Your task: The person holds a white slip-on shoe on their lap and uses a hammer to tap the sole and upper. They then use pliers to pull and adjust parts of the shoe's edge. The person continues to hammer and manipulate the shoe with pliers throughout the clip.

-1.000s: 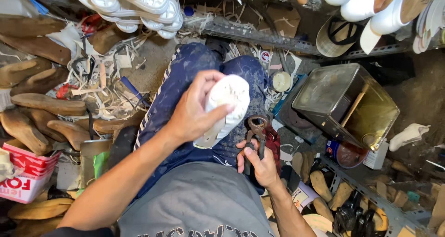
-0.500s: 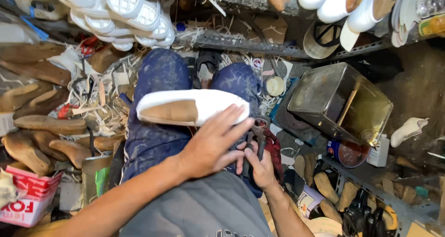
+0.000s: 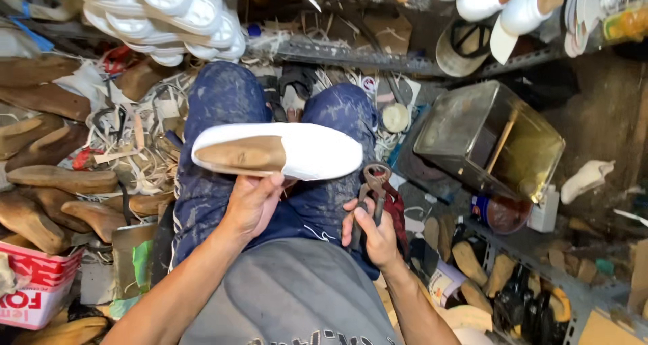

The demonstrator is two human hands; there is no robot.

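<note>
white shoe (image 3: 297, 153) sat lightly in left hand (image 3: 253, 203) mid-frame; right hand (image 3: 371, 227) gripped rusty pincers (image 3: 374, 186). loose fingers might let the shoe tip off.

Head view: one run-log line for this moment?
left hand: holds white shoe on last level over lap | right hand: grips rusty pincers | metal tin: at right

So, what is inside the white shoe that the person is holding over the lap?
The white shoe in the left hand is filled by a brown wooden form, visible in its opening. How far the form reaches toward the toe cannot be seen, because the white upper covers it.
</note>
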